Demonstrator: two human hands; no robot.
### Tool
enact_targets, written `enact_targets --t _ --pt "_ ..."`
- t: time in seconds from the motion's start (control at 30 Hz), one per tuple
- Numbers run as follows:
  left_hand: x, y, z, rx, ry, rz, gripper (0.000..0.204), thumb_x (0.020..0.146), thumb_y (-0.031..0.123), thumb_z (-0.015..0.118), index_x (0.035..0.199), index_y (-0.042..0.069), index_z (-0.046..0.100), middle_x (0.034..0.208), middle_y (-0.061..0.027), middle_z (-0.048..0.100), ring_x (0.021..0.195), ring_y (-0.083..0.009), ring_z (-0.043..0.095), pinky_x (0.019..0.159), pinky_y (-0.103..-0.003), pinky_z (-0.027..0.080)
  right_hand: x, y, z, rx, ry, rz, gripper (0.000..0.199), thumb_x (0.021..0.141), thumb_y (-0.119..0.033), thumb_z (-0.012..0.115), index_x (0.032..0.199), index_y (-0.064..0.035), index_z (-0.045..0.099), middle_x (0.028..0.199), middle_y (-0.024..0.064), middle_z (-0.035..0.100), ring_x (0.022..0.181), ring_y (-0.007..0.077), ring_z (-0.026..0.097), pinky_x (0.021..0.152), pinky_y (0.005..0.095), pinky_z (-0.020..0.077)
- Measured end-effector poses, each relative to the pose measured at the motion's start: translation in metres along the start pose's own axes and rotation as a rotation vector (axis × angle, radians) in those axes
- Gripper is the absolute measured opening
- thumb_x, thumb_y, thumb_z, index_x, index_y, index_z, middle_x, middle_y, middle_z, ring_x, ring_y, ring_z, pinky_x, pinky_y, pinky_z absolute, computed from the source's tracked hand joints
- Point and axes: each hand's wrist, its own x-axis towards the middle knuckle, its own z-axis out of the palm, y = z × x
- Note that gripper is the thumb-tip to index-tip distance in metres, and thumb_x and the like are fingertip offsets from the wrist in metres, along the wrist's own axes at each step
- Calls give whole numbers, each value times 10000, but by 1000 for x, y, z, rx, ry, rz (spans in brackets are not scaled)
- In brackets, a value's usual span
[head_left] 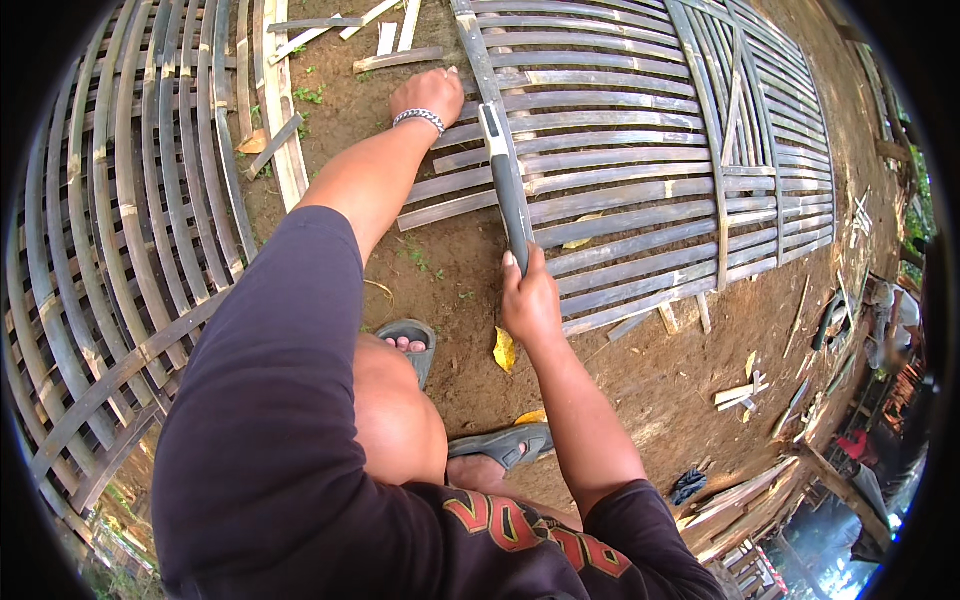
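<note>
My right hand (pixel 532 300) is wrapped round the black grip of a hammer (pixel 511 205). The hammer's metal head points away from me, over the upright bamboo strip (pixel 477 55) along the panel's left edge. My left hand (pixel 428 97), with a chain bracelet at the wrist, is closed beside that same strip. Thumb and fingertips press together there; whatever they may hold is too small to make out. The slatted bamboo panel (pixel 620 137) lies flat on the ground to the right, with some slat ends sticking out past the strip under my left arm.
A second bamboo lattice (pixel 150 150) stands along the left. Loose bamboo offcuts (pixel 398 60) lie beyond my left hand, and more scraps (pixel 740 392) on the dirt at right. My sandalled foot (pixel 500 445) is close below the panel. Stacked wood (pixel 745 505) lies at lower right.
</note>
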Motion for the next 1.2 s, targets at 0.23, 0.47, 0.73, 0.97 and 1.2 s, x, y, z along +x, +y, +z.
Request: enact_targets --t 0.23,0.47,0.73,0.97,1.2 --pt "3 -16 -5 15 -10 -27 485 1009 429 380 1030 122 755 1068 -210 725 1025 -431 674 902 -527 530 -85 46 -9 -29 1 -28 475 1029 -296 545 1401 -21 438 967 336 681 910 533 659 769 563 541" --pt "4 -6 4 -60 6 -49 481 1000 421 380 999 135 767 1041 -217 726 985 -439 681 886 -538 536 23 -12 -2 4 -17 -4 414 1024 -305 566 1293 1 495 855 345 658 843 557 631 712 594 503" --pt "7 -14 3 -60 36 -33 491 1001 397 380 960 114 779 1002 -201 740 950 -411 707 866 -510 557 -35 15 -1 -38 -20 5 394 1021 -297 571 1257 8 490 912 355 658 866 565 626 724 598 505" --pt "8 -18 0 -91 -19 -44 493 1005 426 367 1007 130 762 1047 -216 723 983 -449 681 880 -536 545 -70 37 -3 -23 -33 30 408 1014 -301 591 1246 21 498 921 362 661 905 559 638 739 573 525" --pt "1 -11 7 -82 25 -25 496 1007 422 368 1004 126 766 1036 -206 730 975 -434 689 879 -527 550 36 -13 3 -63 -12 0 359 1020 -321 582 1075 27 518 785 327 643 778 556 615 636 586 491"
